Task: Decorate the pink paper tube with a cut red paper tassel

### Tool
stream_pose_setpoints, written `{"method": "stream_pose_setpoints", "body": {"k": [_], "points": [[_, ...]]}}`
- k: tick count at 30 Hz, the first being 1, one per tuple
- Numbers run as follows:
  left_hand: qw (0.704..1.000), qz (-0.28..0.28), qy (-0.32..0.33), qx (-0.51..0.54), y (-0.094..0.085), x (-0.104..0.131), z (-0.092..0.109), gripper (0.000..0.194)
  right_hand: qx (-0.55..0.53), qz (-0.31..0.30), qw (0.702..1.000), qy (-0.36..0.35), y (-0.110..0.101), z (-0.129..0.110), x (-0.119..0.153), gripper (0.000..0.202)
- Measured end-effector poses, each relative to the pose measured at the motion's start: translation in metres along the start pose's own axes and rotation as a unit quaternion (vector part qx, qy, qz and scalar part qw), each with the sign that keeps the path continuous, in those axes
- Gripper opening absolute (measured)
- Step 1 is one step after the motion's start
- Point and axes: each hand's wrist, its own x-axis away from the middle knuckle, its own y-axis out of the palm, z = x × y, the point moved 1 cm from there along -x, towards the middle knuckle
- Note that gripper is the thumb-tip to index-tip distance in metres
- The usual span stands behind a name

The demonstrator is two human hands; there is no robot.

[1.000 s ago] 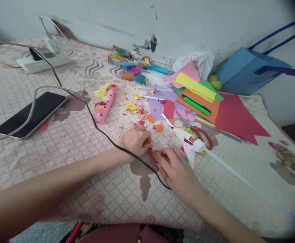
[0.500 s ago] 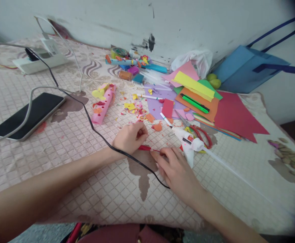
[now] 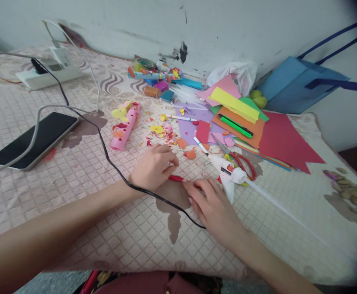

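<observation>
A narrow red paper piece lies low on the patterned tablecloth between my hands. My left hand is curled at its left end, with the fingers closed on it. My right hand has its fingertips pressed on the right end of the red paper. A black cord runs over my left wrist and down to my right hand. Right beside my right hand lies a white glue gun with a long clear stick in its back.
Red-handled scissors, colored paper sheets and paper scraps lie beyond my hands. A decorated pink roll, a phone and a power strip are at left. A blue bag stands at back right.
My left hand has shifted slightly left and up, and the black cord has moved left with it. My right hand stays nearly where it was.
</observation>
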Motion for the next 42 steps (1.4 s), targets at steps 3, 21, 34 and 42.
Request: {"method": "stream_pose_setpoints", "body": {"k": [3,21,34,42], "points": [[0.999,-0.031,0.004,0.033,0.002,0.001,0.001,0.013,-0.002,0.002,1.0,0.004,0.001,0.0,0.0,0.036],[0.994,-0.1,0.041,0.02,0.009,0.007,0.004,0.007,-0.003,-0.002,1.0,0.005,-0.001,0.0,-0.001,0.035],[0.992,-0.117,0.026,0.027,0.01,0.009,0.003,0.008,-0.115,0.224,0.957,0.142,-0.012,0.02,0.059,0.006],[0.993,-0.106,0.027,0.05,0.008,0.007,0.002,0.007,-0.057,0.127,0.952,0.273,-0.011,0.052,0.036,0.031]]}}
